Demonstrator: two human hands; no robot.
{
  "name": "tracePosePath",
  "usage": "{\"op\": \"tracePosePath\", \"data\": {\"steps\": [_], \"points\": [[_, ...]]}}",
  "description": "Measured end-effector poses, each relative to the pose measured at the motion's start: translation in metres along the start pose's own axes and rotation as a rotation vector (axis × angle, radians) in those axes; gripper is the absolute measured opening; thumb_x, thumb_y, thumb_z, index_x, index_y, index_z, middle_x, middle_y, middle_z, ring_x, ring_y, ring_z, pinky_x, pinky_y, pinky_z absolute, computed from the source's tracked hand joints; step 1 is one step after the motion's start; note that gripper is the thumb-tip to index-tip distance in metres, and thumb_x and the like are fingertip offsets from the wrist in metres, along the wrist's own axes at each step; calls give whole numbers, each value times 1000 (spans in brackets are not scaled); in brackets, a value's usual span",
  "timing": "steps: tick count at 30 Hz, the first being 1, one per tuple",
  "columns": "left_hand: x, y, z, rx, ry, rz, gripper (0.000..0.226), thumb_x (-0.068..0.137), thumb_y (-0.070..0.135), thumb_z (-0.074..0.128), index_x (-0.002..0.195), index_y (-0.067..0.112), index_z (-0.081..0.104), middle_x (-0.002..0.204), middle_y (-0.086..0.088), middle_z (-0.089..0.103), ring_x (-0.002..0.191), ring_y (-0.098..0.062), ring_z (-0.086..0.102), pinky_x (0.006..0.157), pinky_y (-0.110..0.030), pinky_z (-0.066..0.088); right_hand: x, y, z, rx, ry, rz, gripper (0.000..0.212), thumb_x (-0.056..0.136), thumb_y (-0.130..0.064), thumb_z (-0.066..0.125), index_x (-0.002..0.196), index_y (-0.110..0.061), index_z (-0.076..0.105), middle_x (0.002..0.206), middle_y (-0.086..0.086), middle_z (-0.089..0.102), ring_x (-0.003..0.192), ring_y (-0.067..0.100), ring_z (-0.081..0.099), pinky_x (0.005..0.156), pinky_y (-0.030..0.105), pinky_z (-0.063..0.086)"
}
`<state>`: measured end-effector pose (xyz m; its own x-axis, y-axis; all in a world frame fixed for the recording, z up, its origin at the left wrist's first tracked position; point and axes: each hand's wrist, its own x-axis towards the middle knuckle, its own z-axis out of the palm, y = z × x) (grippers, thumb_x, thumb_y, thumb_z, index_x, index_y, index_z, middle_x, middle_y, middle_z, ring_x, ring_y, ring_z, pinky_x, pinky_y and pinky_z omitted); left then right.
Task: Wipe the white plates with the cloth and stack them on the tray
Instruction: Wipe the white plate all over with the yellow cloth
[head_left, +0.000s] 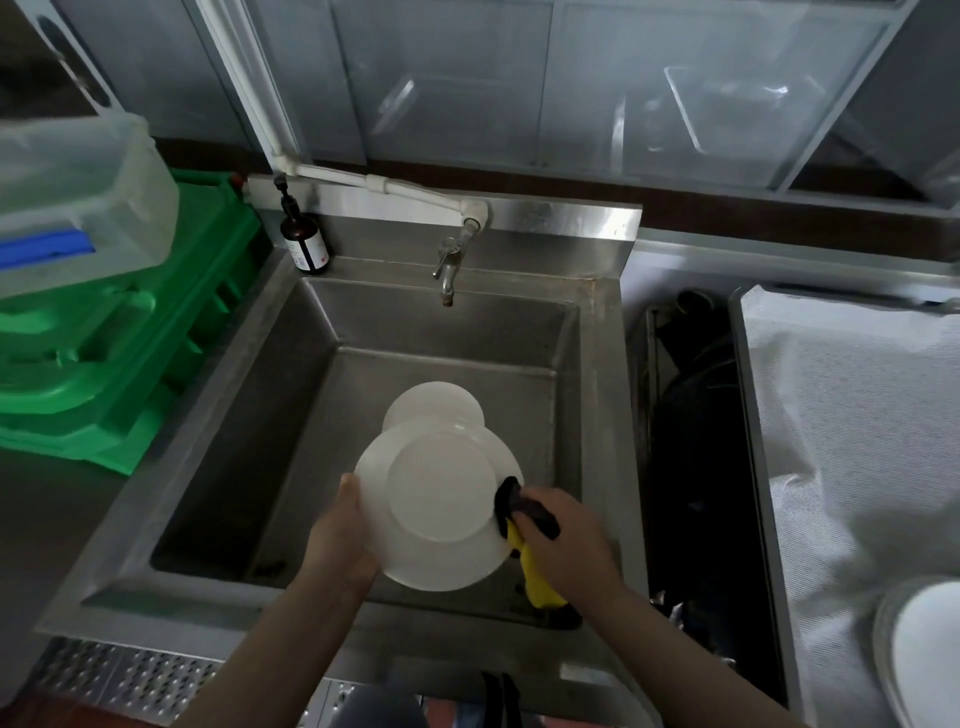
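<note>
Left hand (340, 538) grips white plate (439, 501) by left rim, above sink (322, 332), plate face tilted up toward camera. Right hand (563, 538) clutches black-and-yellow cloth (524, 530) bunched against plate's right rim; yellow end hangs down. Plates visible: three. Second plate (434, 402) beyond hands, in basin. Third plate (930, 644) far right of right hand, on tray (748, 395). All round, plain, glossy white.

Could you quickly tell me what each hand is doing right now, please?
Left hand: grips the white plate by its rim.
Right hand: holds the cloth against the plate's edge.
</note>
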<state>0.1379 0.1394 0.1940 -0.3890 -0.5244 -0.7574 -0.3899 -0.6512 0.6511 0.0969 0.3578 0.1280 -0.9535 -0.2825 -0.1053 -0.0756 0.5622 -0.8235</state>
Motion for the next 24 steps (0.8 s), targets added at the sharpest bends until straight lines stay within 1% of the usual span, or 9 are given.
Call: {"op": "tracePosePath", "data": {"steps": [3, 5, 7, 9, 12, 14, 17, 20, 24], "points": [[3, -1, -1, -31, 24, -11, 39, 101, 38, 54, 130, 12, 54, 115, -6, 56, 103, -28, 55, 102, -51, 45, -11, -3, 8, 26, -9, 19, 19, 92, -31, 63, 110, -29, 67, 101, -17, 63, 93, 0, 58, 82, 18, 46], [4, -2, -1, -70, 30, -28, 44, 102, 36, 54, 137, 9, 52, 120, -6, 56, 104, -27, 54, 101, -51, 45, -17, -6, 10, 33, -21, 23, 21, 92, -29, 63, 113, -28, 67, 102, -18, 62, 94, 2, 58, 84, 21, 48], [4, -2, 1, -105, 36, -29, 45, 102, 35, 53, 138, 9, 50, 120, -6, 55, 104, -27, 53, 99, -50, 45, -23, -9, 14, 22, -47, 13, 23, 92, -29, 64, 115, -27, 66, 103, -17, 61, 94, 1, 57, 84, 16, 46], [4, -2, 2, -133, 40, -26, 45, 103, 35, 53, 138, 8, 50, 119, -6, 55, 104, -26, 53, 99, -49, 45, -28, -13, 18, 11, -62, 7, 26, 91, -28, 65, 117, -25, 66, 105, -16, 60, 95, -1, 55, 83, 5, 39], [9, -3, 2, -158, 41, -24, 43, 103, 36, 51, 137, 8, 51, 121, -6, 56, 103, -25, 54, 98, -48, 46, -29, -19, 20, 29, -36, -11, 29, 89, -24, 68, 118, -19, 68, 104, -17, 58, 94, -4, 52, 80, -1, 34], [9, -3, 3, -179, 53, -27, 46, 104, 36, 51, 140, 7, 48, 121, -7, 55, 103, -26, 54, 98, -49, 46, -29, -24, 21, 35, -39, -28, 29, 89, -23, 69, 117, -18, 68, 101, -18, 56, 92, -5, 50, 79, -1, 33], [11, -3, 5, -199, 80, -29, 50, 103, 38, 51, 143, 8, 43, 119, -7, 51, 109, -31, 54, 104, -57, 44, -31, -27, 26, 13, -57, -49, 29, 88, -30, 67, 116, -20, 68, 104, -15, 60, 93, -2, 53, 79, 0, 34], [14, -6, 5, -184, 82, -24, 50, 102, 42, 52, 139, 8, 47, 116, -7, 56, 100, -30, 57, 100, -58, 47, -33, -28, 30, -1, -66, -53, 31, 87, -35, 63, 115, -22, 67, 107, -8, 64, 95, 5, 57, 79, 3, 35], [15, -4, 5, -183, 84, -17, 44, 102, 41, 53, 134, 12, 50, 116, -7, 57, 97, -29, 57, 97, -54, 49, -31, -27, 29, 38, -77, -44, 28, 87, -35, 62, 112, -24, 67, 103, -19, 59, 95, 2, 57, 82, 10, 42]]}}
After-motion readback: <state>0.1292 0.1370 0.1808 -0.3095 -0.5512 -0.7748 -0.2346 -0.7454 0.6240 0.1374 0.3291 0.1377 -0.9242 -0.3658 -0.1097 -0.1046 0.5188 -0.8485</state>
